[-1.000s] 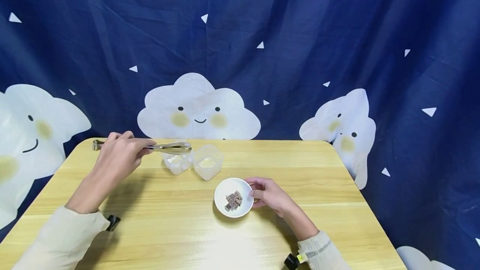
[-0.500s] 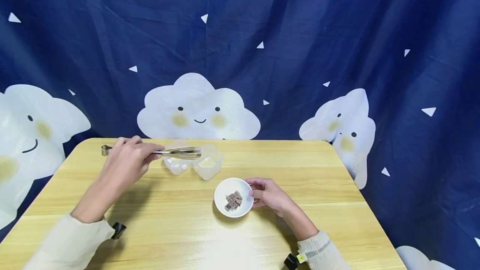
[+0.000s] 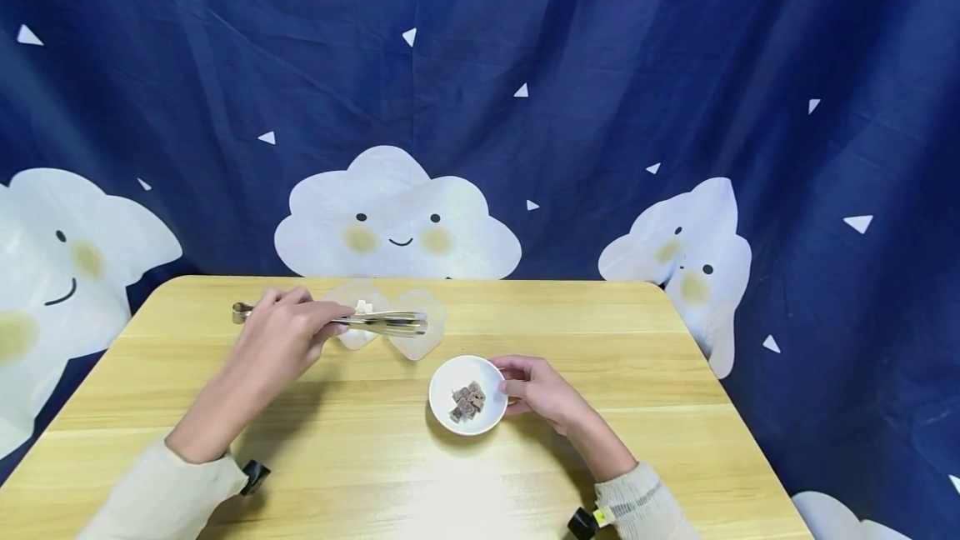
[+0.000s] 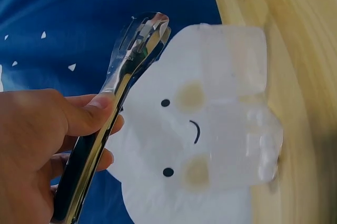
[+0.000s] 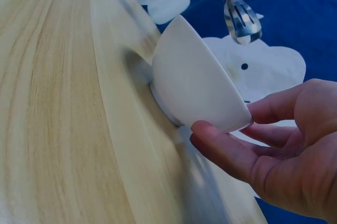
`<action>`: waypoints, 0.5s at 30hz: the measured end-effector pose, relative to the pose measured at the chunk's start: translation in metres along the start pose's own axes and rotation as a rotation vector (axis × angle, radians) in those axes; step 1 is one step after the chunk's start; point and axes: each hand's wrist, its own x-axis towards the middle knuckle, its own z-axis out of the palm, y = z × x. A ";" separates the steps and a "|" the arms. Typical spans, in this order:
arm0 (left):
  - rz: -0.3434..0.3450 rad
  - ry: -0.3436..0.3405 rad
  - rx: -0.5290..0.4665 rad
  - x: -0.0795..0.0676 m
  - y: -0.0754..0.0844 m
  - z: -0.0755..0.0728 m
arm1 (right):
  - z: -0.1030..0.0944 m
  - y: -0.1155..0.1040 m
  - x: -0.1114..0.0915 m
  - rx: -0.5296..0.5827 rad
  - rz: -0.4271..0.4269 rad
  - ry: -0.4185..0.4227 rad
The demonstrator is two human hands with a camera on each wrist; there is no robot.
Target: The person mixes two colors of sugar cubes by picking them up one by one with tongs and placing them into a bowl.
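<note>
My left hand [image 3: 279, 344] grips metal tongs [image 3: 386, 322] with slotted heads, held level above the back of the table. In the left wrist view the thumb and fingers close round the handles of the tongs [image 4: 100, 134]; whether the heads pinch anything I cannot tell. Below the tongs stand two translucent plastic containers, the left container [image 3: 355, 340] with small whitish pieces and the right container [image 3: 416, 348] partly covered. With thumb and fingers my right hand [image 3: 546, 394] holds the rim of a white bowl [image 5: 195, 82]. Several brown cubes [image 3: 467, 402] lie in that bowl.
The light wooden table [image 3: 600, 340] has rounded back corners. A dark blue curtain [image 3: 465, 65] with white clouds and triangles hangs right behind it. Each wrist carries a black camera, such as the left wrist camera [image 3: 255, 476].
My left hand has moved right and slightly nearer with the tongs, from over the left container to above the right one. The right hand and the bowl stay put.
</note>
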 end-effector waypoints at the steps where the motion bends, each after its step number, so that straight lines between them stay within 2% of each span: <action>1: 0.006 0.001 -0.004 0.000 0.002 0.001 | 0.000 0.000 0.000 0.001 -0.001 -0.001; 15: 0.041 -0.033 -0.041 -0.005 0.023 0.015 | 0.001 -0.001 0.000 -0.004 0.000 -0.001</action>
